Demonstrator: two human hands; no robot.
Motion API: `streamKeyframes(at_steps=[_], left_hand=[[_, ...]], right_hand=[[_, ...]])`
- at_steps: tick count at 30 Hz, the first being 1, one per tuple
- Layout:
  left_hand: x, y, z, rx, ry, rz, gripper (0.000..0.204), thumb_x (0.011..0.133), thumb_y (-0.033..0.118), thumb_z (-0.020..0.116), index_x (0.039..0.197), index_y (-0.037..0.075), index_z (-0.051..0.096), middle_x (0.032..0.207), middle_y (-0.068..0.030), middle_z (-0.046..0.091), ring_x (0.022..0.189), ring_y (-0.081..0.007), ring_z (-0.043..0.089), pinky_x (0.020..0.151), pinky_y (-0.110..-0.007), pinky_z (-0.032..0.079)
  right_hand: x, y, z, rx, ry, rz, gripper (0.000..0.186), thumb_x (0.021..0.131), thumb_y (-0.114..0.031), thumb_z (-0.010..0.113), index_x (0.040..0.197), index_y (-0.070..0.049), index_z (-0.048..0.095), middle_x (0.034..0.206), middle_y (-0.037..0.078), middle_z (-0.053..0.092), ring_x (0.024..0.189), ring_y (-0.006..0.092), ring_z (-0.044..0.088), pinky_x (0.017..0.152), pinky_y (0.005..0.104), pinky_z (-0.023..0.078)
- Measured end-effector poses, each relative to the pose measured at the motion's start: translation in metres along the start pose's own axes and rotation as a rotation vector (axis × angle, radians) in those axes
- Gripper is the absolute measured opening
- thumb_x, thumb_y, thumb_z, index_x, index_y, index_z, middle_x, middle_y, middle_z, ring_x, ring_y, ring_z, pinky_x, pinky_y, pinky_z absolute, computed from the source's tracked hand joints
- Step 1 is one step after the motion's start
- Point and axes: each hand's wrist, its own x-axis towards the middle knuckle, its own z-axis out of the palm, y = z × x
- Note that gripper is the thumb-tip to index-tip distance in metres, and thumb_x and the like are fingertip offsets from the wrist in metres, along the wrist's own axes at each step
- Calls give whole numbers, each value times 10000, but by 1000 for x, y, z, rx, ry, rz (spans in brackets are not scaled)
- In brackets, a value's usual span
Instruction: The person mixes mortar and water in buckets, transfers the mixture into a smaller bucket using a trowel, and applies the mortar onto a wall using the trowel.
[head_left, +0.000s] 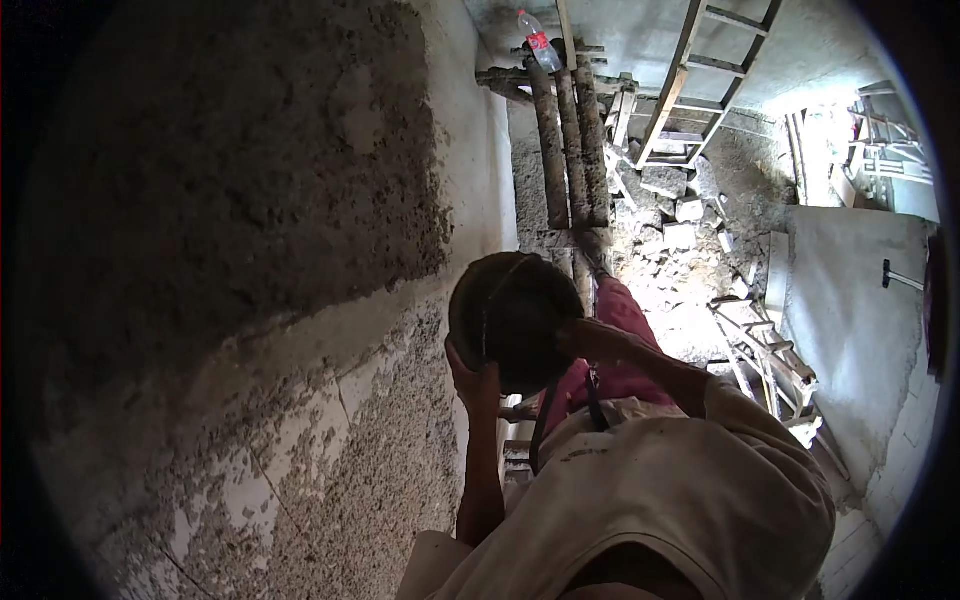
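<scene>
- Dark, round, bowl-like vessel point(520, 325), mat'l unclear: btwn both hands, R of rough grey-white plaster wall point(385, 425).
- Round outline, no clear long axis; both hands abt equally near.
- L hand point(475, 385): clamped on vessel's lower-L rim.
- R hand point(595, 341): at R edge; too dim, can't tell if gripping.
- Vessel up/R of L hand, L of R hand.

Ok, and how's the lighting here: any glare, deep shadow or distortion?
Head view: strong glare around the bright opening and over the rubble; head view: the dark round container loses detail in shadow, right hand fingers blending into it; head view: fisheye leaves black corners.
</scene>
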Motion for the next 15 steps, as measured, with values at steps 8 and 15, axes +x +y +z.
streamKeyframes(at_steps=[8, 15], left_hand=[[61, -25, 56, -96, -122, -51, 847, 657, -92, 526, 1449, 100, 297, 1281, -104, 488, 1108, -212, 529, 836, -314, 501], [125, -87, 94, -419, -75, -280, 743, 650, -87, 538, 1328, 180, 391, 979, -28, 536, 689, -132, 549, 509, -281, 454]], right_hand=[[13, 30, -54, 1157, -358, 811, 311, 990, -366, 496, 1053, -76, 592, 733, 5, 569, 595, 90, 545, 528, 279, 482], [-15, 71, -80, 1615, 58, 877, 309, 973, -228, 561, 1210, -36, 508, 845, 25, 591, 660, 90, 559, 553, 260, 485]])
